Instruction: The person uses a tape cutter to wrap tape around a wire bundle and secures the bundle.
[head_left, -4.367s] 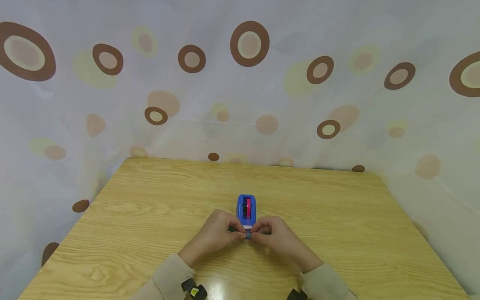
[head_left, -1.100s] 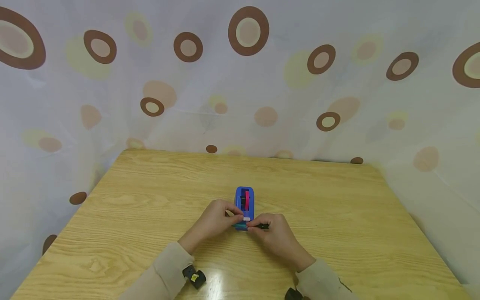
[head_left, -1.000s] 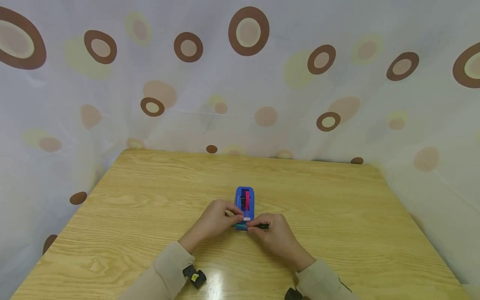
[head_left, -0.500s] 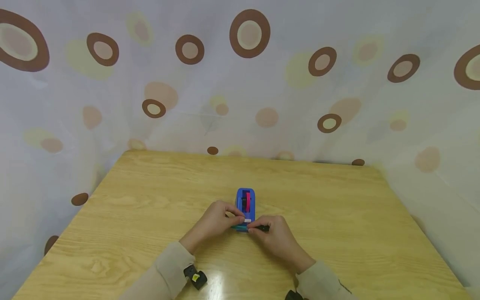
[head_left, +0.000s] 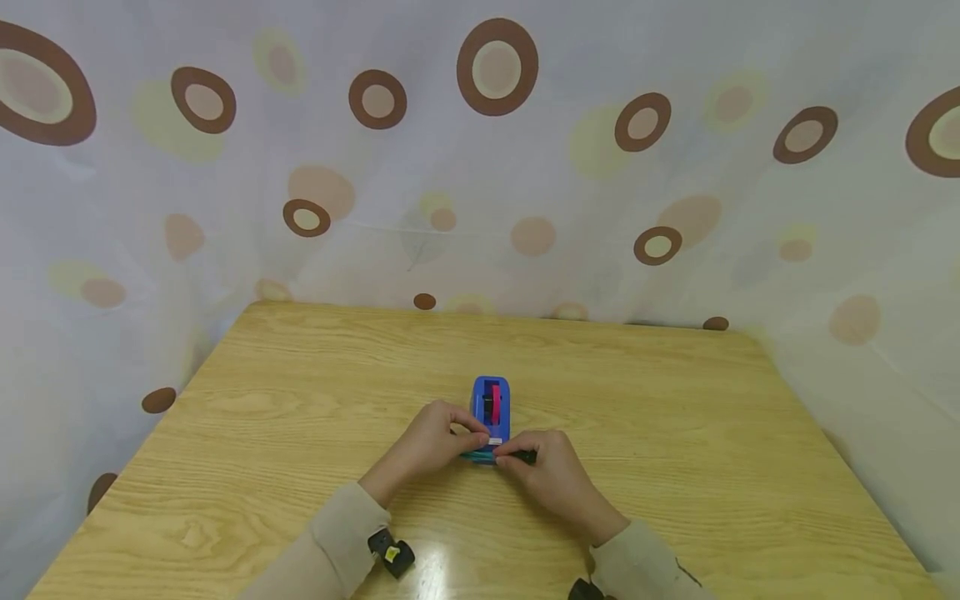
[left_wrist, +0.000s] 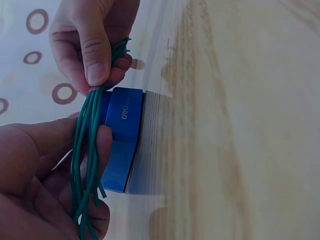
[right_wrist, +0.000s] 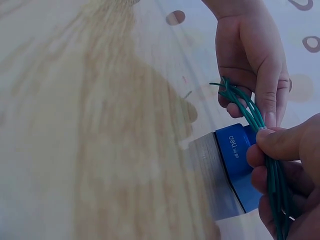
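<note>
My left hand [head_left: 435,442] and right hand [head_left: 553,473] meet at the front of a blue tape dispenser [head_left: 491,417] in the head view. A bundle of green wires [left_wrist: 86,135] runs between them. In the left wrist view, my right thumb and fingers pinch the bundle at one part, while my left fingers curl about its loose ends. The right wrist view shows these wires [right_wrist: 255,117] passing from the right hand's grip into the left fingers. The dispenser [right_wrist: 235,160] stands just beyond the wires. Whether tape lies on the bundle is hard to tell.
A pink tape core [head_left: 496,404] sits inside the dispenser. The wood-grain table [head_left: 675,433] reaches back to a patterned curtain [head_left: 525,183] hanging behind. Black straps with a camera [head_left: 392,553] sit by the left sleeve cuff.
Compared with 4.4 seconds ago, the wires now lie crosswise before the dispenser and stick out past the right hand. Over the last second the hands stay almost still.
</note>
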